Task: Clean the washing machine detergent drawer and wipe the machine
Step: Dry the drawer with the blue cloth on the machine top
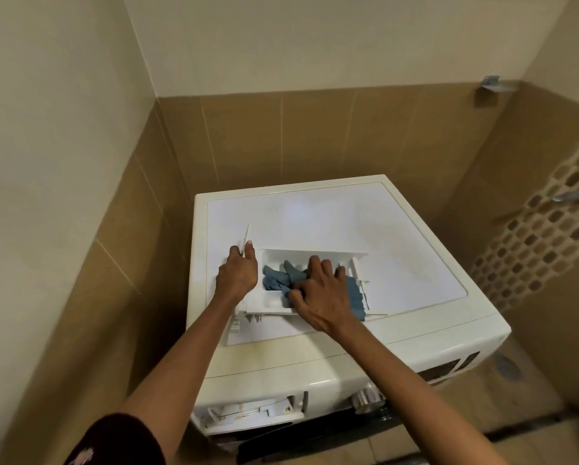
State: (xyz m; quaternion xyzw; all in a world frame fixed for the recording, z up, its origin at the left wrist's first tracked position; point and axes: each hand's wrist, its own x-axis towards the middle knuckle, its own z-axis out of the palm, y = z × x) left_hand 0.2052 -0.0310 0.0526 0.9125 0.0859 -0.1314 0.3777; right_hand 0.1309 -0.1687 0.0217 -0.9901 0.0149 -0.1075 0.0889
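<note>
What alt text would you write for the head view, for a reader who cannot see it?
A person's right hand grips a blue cloth inside a white detergent drawer lying on top of a washing machine, while the left hand holds the drawer's left end. The open drawer slot shows on the machine's front.

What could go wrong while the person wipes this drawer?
The drawer lies near the front edge of the washing machine. A hard push from the right hand with the blue cloth might slide it off, since only the left hand steadies it. Its thin plastic parts may snap under pressure.
</note>
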